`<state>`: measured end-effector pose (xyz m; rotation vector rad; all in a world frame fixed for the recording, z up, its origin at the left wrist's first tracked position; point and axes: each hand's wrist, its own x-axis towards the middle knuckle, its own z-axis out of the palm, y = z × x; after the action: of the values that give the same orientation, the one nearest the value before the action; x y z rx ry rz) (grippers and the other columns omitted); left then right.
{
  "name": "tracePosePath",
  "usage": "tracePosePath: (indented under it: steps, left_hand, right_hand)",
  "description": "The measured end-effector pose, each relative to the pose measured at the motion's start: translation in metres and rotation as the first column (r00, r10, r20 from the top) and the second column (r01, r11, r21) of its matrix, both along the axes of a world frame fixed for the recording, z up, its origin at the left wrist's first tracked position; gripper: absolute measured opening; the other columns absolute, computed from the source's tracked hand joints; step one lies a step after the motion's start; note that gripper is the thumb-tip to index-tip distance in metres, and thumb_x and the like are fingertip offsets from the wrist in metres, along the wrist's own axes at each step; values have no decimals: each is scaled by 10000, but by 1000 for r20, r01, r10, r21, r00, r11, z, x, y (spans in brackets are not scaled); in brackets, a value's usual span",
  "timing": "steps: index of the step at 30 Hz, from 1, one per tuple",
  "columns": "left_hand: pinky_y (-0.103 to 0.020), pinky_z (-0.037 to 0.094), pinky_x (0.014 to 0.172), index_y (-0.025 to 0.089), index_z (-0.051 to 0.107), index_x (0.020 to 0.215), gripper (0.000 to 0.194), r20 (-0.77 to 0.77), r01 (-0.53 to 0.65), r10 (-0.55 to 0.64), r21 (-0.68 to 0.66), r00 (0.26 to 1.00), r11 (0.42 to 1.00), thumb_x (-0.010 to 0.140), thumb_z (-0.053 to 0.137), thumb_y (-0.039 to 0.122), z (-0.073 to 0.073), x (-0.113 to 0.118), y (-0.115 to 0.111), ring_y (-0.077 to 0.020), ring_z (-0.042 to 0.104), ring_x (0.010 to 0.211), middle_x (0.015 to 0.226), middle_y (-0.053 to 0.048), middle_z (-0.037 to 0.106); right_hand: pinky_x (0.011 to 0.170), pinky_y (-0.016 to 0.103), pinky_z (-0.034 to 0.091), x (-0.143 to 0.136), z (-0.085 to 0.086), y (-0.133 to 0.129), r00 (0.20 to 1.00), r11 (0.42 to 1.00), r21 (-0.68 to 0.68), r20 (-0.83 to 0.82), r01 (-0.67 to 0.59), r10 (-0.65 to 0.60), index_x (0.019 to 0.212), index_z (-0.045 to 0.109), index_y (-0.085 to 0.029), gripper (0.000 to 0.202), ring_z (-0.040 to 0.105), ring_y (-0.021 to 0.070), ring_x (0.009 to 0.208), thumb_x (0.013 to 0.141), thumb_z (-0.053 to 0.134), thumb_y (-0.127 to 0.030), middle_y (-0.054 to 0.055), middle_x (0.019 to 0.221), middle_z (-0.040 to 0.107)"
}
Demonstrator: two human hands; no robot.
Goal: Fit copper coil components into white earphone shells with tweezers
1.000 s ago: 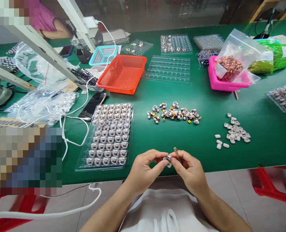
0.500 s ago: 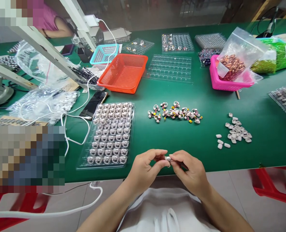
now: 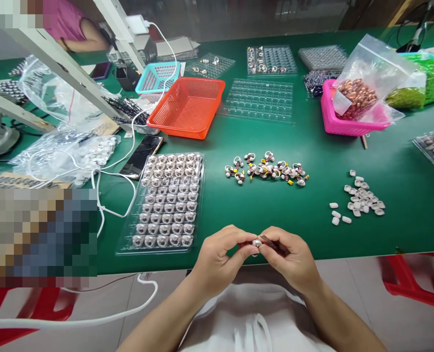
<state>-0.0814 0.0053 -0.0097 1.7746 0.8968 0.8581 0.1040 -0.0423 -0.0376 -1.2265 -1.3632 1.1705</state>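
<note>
Head view: we pinch a small coil part (image 3: 255, 243) between left hand (image 3: 217, 259) and right hand (image 3: 293, 261), fingers clamped; fitting it looks underway, needing steady pressure.

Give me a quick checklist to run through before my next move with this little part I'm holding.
1. Small part pinched between left hand and right hand: ok.
2. Thin brown tool in the right hand, tip by the part: ok.
3. Whether the part is fully seated or finished: cannot tell, fingers hide it.
4. Free pocket in the clear tray on the left: cannot tell, the pockets look filled.
5. Pile of loose wired parts ahead on the green table: ok.
6. White caps to the right, lying clear of the table edge: ok.
</note>
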Motion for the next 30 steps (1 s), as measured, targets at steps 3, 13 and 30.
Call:
tracePosePath:
  steps: [3,13,30]
  left_hand:
    - [-294,534,732,192,727,1004,135,-50,20,-15,101,999,995,913,644,136,4,0,-1,-180,674,772,879,-60,779]
    - [-292,513,712,160,680,1017,130,-129,-26,65,285,989,958,921,619,99,6,5,-7,-171,645,742,855,-65,752]
    - [-292,516,673,134,692,1010,123,-106,-56,95,321,990,945,911,634,90,4,6,-9,-174,647,700,802,-71,747]
  right_hand:
    - [575,249,401,3,2,2,998,995,-82,-55,-48,43,883,672,-218,98,491,135,650,941,635,-288,2,758,585]
    - [526,230,401,-10,-11,-2,955,994,-99,-287,41,-68,921,705,-227,74,474,115,629,944,642,-259,8,824,569]
    - [506,220,374,-10,-17,-3,962,997,11,-262,78,-72,916,707,-237,85,542,132,711,929,662,-167,23,836,622]
